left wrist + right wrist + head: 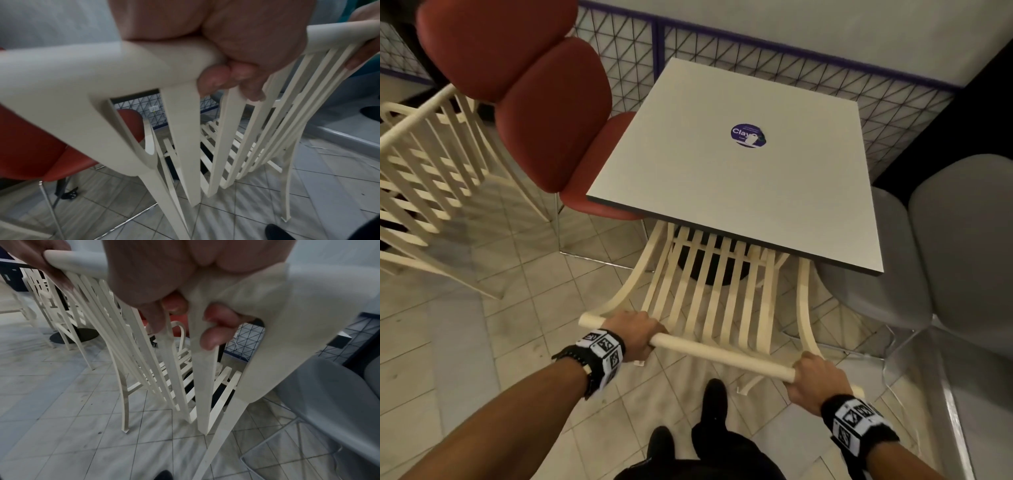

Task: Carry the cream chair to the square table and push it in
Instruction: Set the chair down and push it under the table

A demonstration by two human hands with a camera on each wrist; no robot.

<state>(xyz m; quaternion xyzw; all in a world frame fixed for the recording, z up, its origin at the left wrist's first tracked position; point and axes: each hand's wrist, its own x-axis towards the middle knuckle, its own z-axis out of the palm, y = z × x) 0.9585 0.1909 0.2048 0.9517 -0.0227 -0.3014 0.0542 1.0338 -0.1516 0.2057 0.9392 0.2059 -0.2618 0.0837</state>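
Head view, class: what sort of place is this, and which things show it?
Probably a café or small eatery: a square table with a round logo sticker, mixed chairs around it, red, grey and cream, and a tiled floor.

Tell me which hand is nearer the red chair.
Left. The left hand grips the cream chair's top rail at the end toward the red chair; the right hand grips the far end, beside the grey chair.

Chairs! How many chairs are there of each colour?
Cream: 2, the cream chair held by the left hand and right hand, and another cream chair
Red: 1
Grey: 1
Total: 4
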